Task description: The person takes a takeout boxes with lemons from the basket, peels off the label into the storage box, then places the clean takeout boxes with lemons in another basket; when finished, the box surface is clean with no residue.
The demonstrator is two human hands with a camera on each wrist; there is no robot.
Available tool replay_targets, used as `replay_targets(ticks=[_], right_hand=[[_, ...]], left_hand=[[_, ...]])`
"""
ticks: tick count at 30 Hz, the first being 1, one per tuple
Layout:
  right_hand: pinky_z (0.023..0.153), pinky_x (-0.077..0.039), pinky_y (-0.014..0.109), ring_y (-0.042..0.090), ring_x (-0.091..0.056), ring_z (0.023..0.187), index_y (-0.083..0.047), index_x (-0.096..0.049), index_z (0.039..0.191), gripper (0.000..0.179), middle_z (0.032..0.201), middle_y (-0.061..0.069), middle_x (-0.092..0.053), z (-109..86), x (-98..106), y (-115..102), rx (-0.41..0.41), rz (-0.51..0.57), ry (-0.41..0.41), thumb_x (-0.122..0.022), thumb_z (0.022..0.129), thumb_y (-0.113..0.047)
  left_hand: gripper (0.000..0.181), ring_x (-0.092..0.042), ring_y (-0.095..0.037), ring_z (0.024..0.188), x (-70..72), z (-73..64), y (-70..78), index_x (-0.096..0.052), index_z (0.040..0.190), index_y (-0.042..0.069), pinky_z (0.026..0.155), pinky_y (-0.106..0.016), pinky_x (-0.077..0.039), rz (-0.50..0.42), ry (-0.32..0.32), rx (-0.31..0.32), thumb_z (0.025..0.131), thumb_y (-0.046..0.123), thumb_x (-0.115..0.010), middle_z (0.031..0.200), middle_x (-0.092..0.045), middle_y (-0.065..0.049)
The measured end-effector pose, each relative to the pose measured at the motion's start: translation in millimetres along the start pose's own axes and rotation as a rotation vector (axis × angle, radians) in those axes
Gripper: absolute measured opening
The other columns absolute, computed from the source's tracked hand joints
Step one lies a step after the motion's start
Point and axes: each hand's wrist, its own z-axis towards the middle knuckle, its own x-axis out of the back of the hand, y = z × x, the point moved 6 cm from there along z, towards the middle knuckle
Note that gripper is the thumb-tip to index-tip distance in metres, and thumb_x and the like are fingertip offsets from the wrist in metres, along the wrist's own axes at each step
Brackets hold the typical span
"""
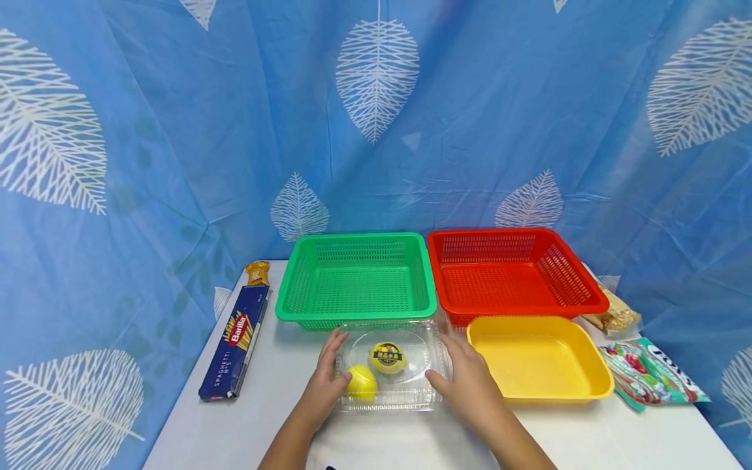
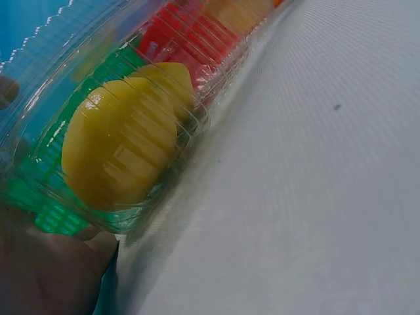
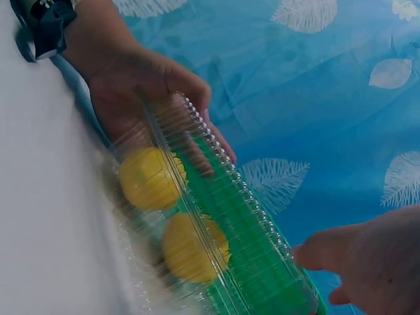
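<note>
A clear plastic clamshell box (image 1: 414,391) with ribbed edges is held between both hands near the front of the table. Two yellow lemons lie inside it: one lemon (image 1: 361,384) at the near left, the other (image 3: 195,248) partly behind a black-and-yellow label (image 1: 388,354) in the head view. My left hand (image 1: 325,382) grips the box's left side, thumb at the lid. On the right side my right hand (image 1: 470,378) grips it the same way, thumb on top. Ridged plastic blurs the lemons in the wrist views.
Behind the box stand a green basket (image 1: 355,320) and a red basket (image 1: 517,310). A yellow tray (image 1: 537,365) is right of my right hand. Farther right lie a green printed bag (image 1: 652,372) and a bag of tan food (image 1: 613,313). Left are a spaghetti box (image 1: 235,346) and a small orange packet (image 1: 257,273).
</note>
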Motion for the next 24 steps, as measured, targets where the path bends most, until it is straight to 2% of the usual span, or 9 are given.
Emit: replay_targets(ticks=[3,7,11,14,17,24], right_hand=[[0.113,-0.043,0.067,0.048,-0.051,0.137,-0.007,-0.06,0.144,0.064,0.147,0.019,-0.057,0.5,5.7,-9.9,0.051,0.007,0.073,-0.083,0.087,-0.024],[0.107,-0.051,0.057,0.035,-0.061,0.124,-0.008,-0.07,0.13,0.047,0.129,0.01,-0.067,3.0,4.2,-23.3,0.137,0.089,0.145,-0.084,0.086,-0.016],[0.088,-0.062,0.037,0.015,-0.068,0.095,-0.009,-0.073,0.118,0.031,0.106,0.0,-0.07,10.3,-5.8,-33.3,0.161,0.159,0.117,-0.081,0.088,-0.011],[0.076,-0.06,0.026,0.007,-0.063,0.081,-0.008,-0.075,0.108,0.019,0.093,-0.005,-0.068,15.5,-14.7,-37.6,0.159,0.159,0.082,-0.077,0.09,-0.009],[0.074,-0.059,0.023,0.006,-0.063,0.08,-0.006,-0.075,0.102,0.012,0.09,-0.005,-0.067,16.8,-20.4,-40.6,0.165,0.123,0.075,-0.075,0.09,-0.007],[0.069,-0.059,0.025,0.008,-0.063,0.077,-0.008,-0.076,0.097,0.011,0.099,0.003,-0.066,13.9,-25.4,-44.6,0.197,-0.01,0.148,-0.079,0.086,-0.009]], left_hand=[[0.084,0.006,-0.041,0.162,-0.2,-0.4,-0.3,-0.033,0.163,0.028,0.118,-0.08,0.001,0.012,-0.008,-0.008,0.086,0.002,-0.058,0.178,-0.001,-0.002],[0.081,0.005,-0.043,0.162,1.1,-0.3,-0.8,-0.034,0.163,0.027,0.116,-0.081,0.0,0.03,-0.008,-0.015,0.089,0.005,-0.059,0.178,-0.001,-0.004],[0.08,0.005,-0.044,0.162,1.9,0.2,-0.9,-0.034,0.162,0.028,0.116,-0.081,0.001,0.023,-0.007,-0.026,0.09,0.007,-0.06,0.178,-0.001,-0.004],[0.079,0.006,-0.046,0.161,1.1,0.5,-1.0,-0.033,0.163,0.023,0.116,-0.082,0.002,0.008,-0.011,-0.039,0.091,0.009,-0.062,0.178,0.0,-0.005],[0.079,0.006,-0.046,0.161,-0.7,0.5,-1.4,-0.032,0.163,0.021,0.116,-0.082,0.003,-0.004,-0.018,-0.04,0.091,0.01,-0.062,0.178,0.001,-0.006],[0.077,0.004,-0.048,0.16,0.0,-0.2,-2.3,-0.035,0.162,0.023,0.115,-0.083,0.003,0.006,-0.009,-0.048,0.091,0.014,-0.064,0.177,-0.001,-0.008]])
